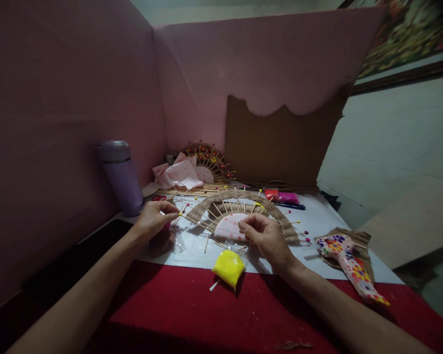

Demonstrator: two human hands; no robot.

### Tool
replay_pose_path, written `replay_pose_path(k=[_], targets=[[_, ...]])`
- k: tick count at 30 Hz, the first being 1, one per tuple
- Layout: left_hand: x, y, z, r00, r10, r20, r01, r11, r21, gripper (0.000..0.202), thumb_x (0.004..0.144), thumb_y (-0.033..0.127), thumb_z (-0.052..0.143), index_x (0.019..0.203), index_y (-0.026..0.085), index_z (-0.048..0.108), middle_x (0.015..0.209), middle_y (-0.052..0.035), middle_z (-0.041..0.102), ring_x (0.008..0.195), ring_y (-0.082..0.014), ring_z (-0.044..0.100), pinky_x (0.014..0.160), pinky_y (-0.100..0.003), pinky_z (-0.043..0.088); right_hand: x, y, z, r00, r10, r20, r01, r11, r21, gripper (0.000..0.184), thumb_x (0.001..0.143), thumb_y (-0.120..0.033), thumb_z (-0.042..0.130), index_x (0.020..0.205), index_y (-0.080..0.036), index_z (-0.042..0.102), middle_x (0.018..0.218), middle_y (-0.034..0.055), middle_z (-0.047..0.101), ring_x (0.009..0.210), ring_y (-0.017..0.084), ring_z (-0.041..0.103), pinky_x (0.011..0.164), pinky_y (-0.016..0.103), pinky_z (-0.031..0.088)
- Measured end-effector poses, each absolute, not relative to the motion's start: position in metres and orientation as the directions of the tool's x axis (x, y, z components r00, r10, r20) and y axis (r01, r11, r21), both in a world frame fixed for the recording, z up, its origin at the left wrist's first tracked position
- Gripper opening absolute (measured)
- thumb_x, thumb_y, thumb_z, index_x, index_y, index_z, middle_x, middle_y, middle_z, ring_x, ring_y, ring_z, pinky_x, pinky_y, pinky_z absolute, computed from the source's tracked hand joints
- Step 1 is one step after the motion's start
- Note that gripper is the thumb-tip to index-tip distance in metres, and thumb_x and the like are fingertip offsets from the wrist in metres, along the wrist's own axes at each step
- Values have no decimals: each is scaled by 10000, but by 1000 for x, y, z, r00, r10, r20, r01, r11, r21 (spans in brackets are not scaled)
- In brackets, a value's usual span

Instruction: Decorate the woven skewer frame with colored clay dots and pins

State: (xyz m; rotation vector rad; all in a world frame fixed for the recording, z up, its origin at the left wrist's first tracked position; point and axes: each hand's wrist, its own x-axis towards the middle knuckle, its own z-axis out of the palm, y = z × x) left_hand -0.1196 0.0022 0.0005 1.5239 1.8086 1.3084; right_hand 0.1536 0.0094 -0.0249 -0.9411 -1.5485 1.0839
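Observation:
A half-round fan (195, 212) of woven twine and thin sticks, tipped with small coloured balls, lies on the white sheet. Pink dotted fabric (229, 227) covers its centre. At the fan's left end, my left hand (157, 216) is closed in a pinch on a small yellow ball (180, 214) at a stick tip. My right hand (264, 236) is closed, thumb and fingertips together in front of the dotted fabric; whatever is between them is too small to make out. Just below the fan lies a bag of yellow clay (229, 268).
A purple tumbler (121, 177) stands at left. Behind are a second decorated fan (206, 160), dotted cloth (180, 172) and a cardboard sheet (273, 142). Red and pink packets (288, 197) and a blue pen (291, 205) lie back right; a flower-painted figure (354, 265) lies right.

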Motion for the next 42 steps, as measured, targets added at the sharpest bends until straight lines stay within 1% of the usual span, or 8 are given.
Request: replay_pose_path(k=[4, 9, 15, 20, 24, 26, 31, 42], targets=[[-118, 2, 0, -302, 924, 233, 534, -39, 845, 115, 564, 249, 679, 607, 143, 677, 481, 13, 587, 449, -110, 488, 436, -220, 357, 154, 9, -26, -215, 937, 274, 63, 293, -954, 250, 729, -383, 618, 645, -170, 519, 512, -47, 475, 417, 74, 405, 386, 205, 333], [-118, 3, -1, -300, 926, 231, 562, -24, 827, 113, 565, 258, 670, 584, 147, 670, 436, 28, 549, 425, -105, 457, 426, -218, 331, 154, 10, -27, -217, 932, 290, 69, 311, -948, 255, 732, -386, 623, 642, -169, 522, 519, -44, 481, 427, 77, 408, 387, 205, 329], [-118, 5, -2, -292, 925, 242, 579, -30, 815, 104, 546, 262, 673, 558, 159, 668, 484, 15, 585, 476, -115, 496, 475, -223, 362, 153, 11, -27, -217, 933, 289, 72, 310, -948, 247, 737, -372, 620, 642, -167, 518, 516, -45, 487, 415, 71, 407, 389, 205, 326], [-121, 5, -2, -294, 923, 247, 572, -37, 819, 180, 554, 315, 664, 623, 151, 689, 558, -13, 627, 504, -126, 509, 480, -230, 369, 154, 10, -26, -212, 933, 291, 69, 311, -948, 251, 736, -374, 621, 637, -168, 517, 520, -44, 488, 419, 71, 411, 389, 205, 333], [-120, 3, -1, -280, 932, 232, 569, -33, 822, 227, 545, 363, 666, 591, 141, 675, 500, -3, 590, 461, -115, 468, 452, -230, 350, 154, 9, -26, -217, 930, 296, 70, 317, -946, 252, 734, -380, 624, 635, -171, 524, 513, -43, 486, 418, 75, 410, 392, 212, 342], [-119, 3, 0, -273, 936, 223, 570, -30, 821, 221, 533, 360, 670, 565, 142, 669, 472, 3, 573, 449, -114, 457, 444, -230, 344, 154, 9, -25, -211, 933, 292, 75, 314, -947, 256, 729, -387, 629, 634, -174, 523, 510, -42, 491, 414, 78, 413, 390, 216, 342], [-117, 3, 0, -257, 940, 226, 576, -38, 816, 178, 529, 323, 662, 553, 147, 673, 473, 4, 576, 458, -117, 466, 452, -229, 344, 154, 8, -25, -197, 939, 283, 70, 301, -951, 260, 718, -391, 638, 630, -175, 523, 511, -40, 497, 415, 80, 417, 390, 215, 337], [-121, 7, -8, -208, 946, 248, 591, -80, 803, 204, 554, 332, 653, 630, 146, 686, 537, -8, 615, 511, -140, 513, 501, -241, 375, 154, 10, -26, -205, 937, 282, 61, 299, -952, 263, 723, -392, 641, 634, -174, 524, 501, -45, 493, 402, 75, 402, 384, 208, 323]])
